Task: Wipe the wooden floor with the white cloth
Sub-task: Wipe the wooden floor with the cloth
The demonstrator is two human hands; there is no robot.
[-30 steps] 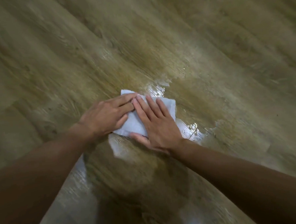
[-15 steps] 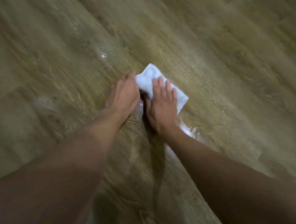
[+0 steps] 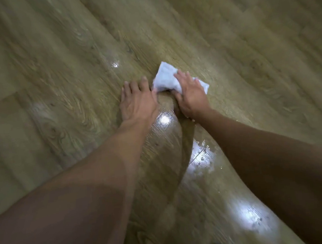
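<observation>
While the right hand point(image 3: 191, 95) pressed flat and uncurled on the white cloth point(image 3: 166, 78), the left hand point(image 3: 138, 102) lay spread flat on the wooden floor point(image 3: 59, 75) beside it.

There is just one camera. It sits on the person's head and looks forward and down at the floor point(image 3: 61, 101). The view is wide and tilted, so the floor looks slanted and bent. The floor is near: the left hand point(image 3: 138, 102) and right hand point(image 3: 192, 95) reach it mid-picture.
</observation>
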